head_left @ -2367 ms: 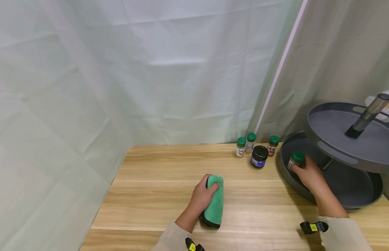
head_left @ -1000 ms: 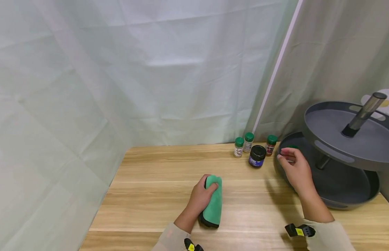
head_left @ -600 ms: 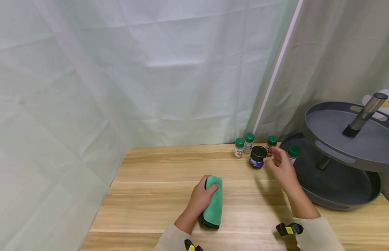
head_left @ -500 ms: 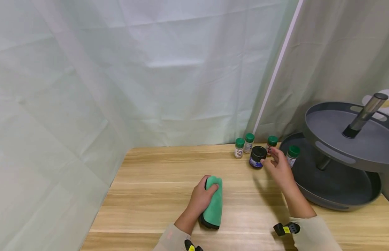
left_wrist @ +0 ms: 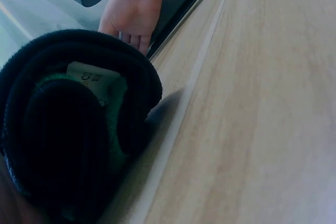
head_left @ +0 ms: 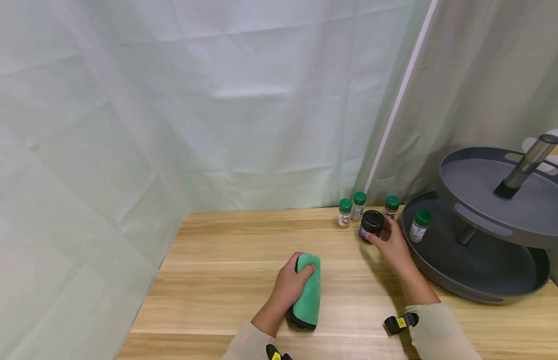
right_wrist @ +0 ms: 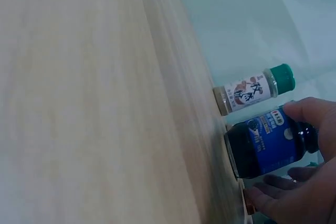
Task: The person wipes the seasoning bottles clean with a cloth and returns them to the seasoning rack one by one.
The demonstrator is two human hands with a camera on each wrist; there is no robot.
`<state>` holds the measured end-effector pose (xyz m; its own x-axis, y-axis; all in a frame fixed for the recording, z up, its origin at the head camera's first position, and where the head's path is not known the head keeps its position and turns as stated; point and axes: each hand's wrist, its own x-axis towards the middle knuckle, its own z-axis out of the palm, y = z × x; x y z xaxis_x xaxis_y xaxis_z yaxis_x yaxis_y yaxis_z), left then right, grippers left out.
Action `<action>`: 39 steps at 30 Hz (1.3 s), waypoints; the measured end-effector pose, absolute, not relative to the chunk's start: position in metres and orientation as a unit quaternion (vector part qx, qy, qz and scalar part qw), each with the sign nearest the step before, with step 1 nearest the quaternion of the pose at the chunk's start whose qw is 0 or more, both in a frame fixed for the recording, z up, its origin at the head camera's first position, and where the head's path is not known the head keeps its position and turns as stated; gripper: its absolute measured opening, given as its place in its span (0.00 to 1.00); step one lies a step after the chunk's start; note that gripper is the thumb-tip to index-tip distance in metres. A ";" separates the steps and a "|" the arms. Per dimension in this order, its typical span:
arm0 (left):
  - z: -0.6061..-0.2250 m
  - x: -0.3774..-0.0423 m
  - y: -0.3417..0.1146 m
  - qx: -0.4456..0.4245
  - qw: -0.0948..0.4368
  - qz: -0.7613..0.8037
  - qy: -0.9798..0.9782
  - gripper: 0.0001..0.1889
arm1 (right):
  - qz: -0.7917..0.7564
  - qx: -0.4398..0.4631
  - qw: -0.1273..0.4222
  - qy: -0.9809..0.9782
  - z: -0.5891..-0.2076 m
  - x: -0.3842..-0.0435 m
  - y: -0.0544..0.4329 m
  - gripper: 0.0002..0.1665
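Observation:
In the head view my left hand [head_left: 291, 280] grips a folded green cloth [head_left: 309, 295] with dark edging on the table. Its rolled end with the dark edging [left_wrist: 79, 45] fills the left of the left wrist view. My right hand [head_left: 393, 250] has its thumb and fingers around a black-lidded jar [head_left: 372, 222] with a blue label, standing on the table. The right wrist view shows the thumb [right_wrist: 307, 113] on one side of the jar [right_wrist: 273, 140], fingers on the other. Behind the fingers stands a green-capped seasoning bottle [head_left: 392, 204], partly hidden.
Two more green-capped bottles [head_left: 344, 212] [head_left: 358, 206] stand left of the jar near the curtain [head_left: 261, 150]. At right is a grey two-tier round tray [head_left: 481, 270] with a metal post [head_left: 533, 157]. One green-capped bottle [head_left: 420, 227] stands in its lower tier.
My right hand let go of the green-capped bottle in the lower tray and moved left to the black-lidded jar. The left hand and the cloth stayed put.

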<state>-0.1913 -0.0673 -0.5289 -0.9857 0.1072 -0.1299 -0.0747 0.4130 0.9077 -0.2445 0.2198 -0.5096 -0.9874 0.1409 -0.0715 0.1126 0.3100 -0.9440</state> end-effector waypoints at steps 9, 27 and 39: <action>-0.531 -0.192 -0.066 0.014 0.084 0.544 0.834 0.18 | 0.557 -0.074 -0.005 -0.827 -0.515 -0.248 0.220 0.50; -0.531 -0.191 -0.067 0.012 0.082 0.547 0.833 0.18 | 0.574 -0.052 0.003 -0.818 -0.521 -0.250 0.224 0.45; -0.531 -0.192 -0.069 0.009 0.082 0.541 0.837 0.18 | 0.569 -0.062 0.009 -0.820 -0.521 -0.249 0.222 0.43</action>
